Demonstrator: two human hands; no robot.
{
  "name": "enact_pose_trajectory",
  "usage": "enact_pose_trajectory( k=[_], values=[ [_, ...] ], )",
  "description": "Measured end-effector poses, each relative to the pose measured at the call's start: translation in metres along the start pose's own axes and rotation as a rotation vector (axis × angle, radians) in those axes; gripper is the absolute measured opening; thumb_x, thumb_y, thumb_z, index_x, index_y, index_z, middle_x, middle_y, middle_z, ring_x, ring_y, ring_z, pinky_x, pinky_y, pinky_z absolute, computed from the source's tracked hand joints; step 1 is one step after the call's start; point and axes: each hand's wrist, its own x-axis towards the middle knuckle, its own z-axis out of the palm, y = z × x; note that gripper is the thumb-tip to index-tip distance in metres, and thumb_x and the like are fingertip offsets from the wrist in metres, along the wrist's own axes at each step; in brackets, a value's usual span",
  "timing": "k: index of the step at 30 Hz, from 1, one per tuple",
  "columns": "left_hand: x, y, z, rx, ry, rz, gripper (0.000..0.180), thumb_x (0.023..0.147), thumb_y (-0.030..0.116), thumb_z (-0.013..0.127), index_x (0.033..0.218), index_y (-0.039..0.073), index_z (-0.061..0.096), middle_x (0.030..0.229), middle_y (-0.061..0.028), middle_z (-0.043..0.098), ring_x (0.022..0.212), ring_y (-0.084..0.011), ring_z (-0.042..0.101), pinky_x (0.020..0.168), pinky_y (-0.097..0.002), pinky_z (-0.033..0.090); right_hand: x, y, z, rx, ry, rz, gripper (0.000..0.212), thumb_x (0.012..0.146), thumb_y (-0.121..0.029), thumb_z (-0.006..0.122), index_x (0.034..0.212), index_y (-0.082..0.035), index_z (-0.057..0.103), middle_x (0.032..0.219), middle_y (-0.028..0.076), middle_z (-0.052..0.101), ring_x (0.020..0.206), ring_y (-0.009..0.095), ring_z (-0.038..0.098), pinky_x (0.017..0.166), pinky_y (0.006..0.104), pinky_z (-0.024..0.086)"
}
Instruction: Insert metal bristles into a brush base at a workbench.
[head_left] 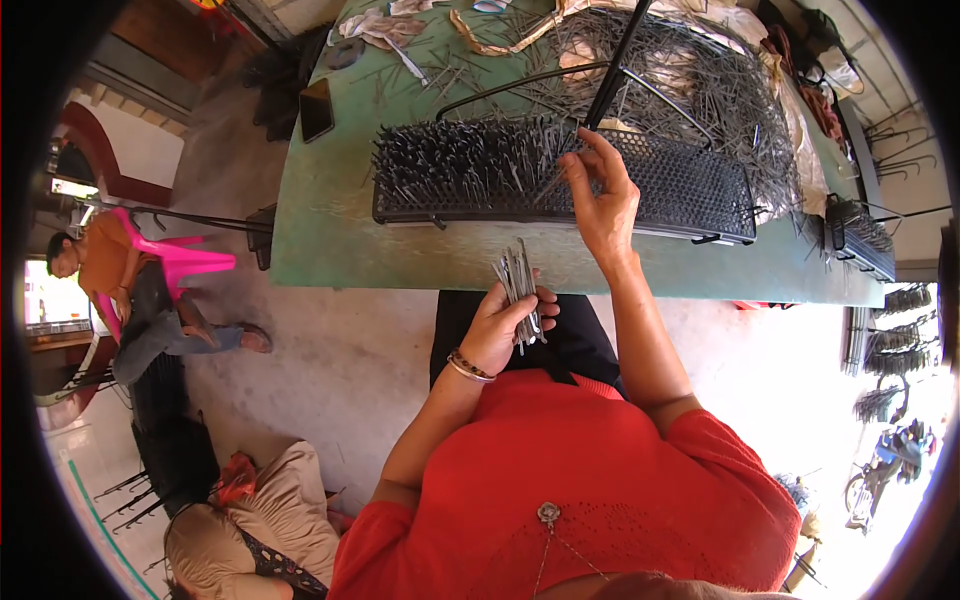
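My left hand (505, 318) is closed round a bundle of thin metal rods (516, 272), held upright just off the table's near edge. Some rods have bent ends. Over the black perforated rack (690, 185), my right hand (606, 195) has its thumb and fingers in a pinch. One slanting rod (552, 186) shows at the thumb tip, beside the last filled rows. Many dark rods (465, 160) stand close together in the left half of the rack, while bare holes show in its right half. My right fingertips partly hide the border between the two.
A large heap of loose rods (710, 85) lies behind the rack on the green table (335, 225). Black bars (612, 75) rise over the rack. A phone (316, 110) rests at the table's left edge. Another filled rack (858, 235) is at right. Two people are at left, one on a pink chair (185, 258).
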Motion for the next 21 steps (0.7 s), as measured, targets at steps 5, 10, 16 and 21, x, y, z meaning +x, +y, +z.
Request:
enact_pose_trajectory(
  k=[5, 10, 16, 21],
  values=[
    [0.0, 0.001, 0.001, 0.005, -0.015, -0.011, 0.035, 0.092, 0.006, 0.046, 0.126, 0.001, 0.04, 0.107, -0.0137, 0.057, 0.092, -0.0198, 0.06, 0.076, -0.0326, 0.053, 0.001, -0.005, 0.007, -0.095, 0.075, -0.228, 0.03, 0.084, -0.005, 0.064, 0.114, -0.006, 0.058, 0.083, 0.008, 0.067, 0.077, 0.012, 0.064, 0.069, 0.0255, 0.05],
    [0.005, 0.003, -0.002, 0.003, -0.027, -0.036, 0.03, 0.091, 0.007, 0.047, 0.12, 0.001, 0.045, 0.106, -0.0133, 0.058, 0.091, -0.019, 0.06, 0.074, -0.0316, 0.053, 0.002, 0.003, 0.013, -0.161, 0.078, -0.277, 0.03, 0.083, -0.004, 0.065, 0.112, -0.006, 0.06, 0.084, 0.009, 0.067, 0.076, 0.014, 0.065, 0.07, 0.0258, 0.05],
    [0.011, 0.004, -0.004, 0.001, -0.048, -0.06, 0.022, 0.091, 0.009, 0.049, 0.111, 0.002, 0.05, 0.103, -0.0115, 0.06, 0.088, -0.0172, 0.06, 0.071, -0.0296, 0.052, 0.003, 0.01, 0.019, -0.213, 0.05, -0.317, 0.027, 0.082, -0.004, 0.066, 0.109, -0.005, 0.061, 0.086, 0.01, 0.067, 0.076, 0.015, 0.065, 0.07, 0.0264, 0.051],
    [0.011, 0.007, 0.0, -0.017, 0.047, -0.064, 0.018, 0.089, 0.012, 0.055, 0.105, 0.004, 0.051, 0.096, -0.0077, 0.061, 0.084, -0.015, 0.06, 0.067, -0.0276, 0.052, 0.005, 0.007, 0.018, -0.255, 0.041, -0.36, 0.027, 0.081, -0.003, 0.066, 0.108, -0.006, 0.062, 0.086, 0.011, 0.067, 0.075, 0.017, 0.066, 0.069, 0.0271, 0.051]
  ],
)
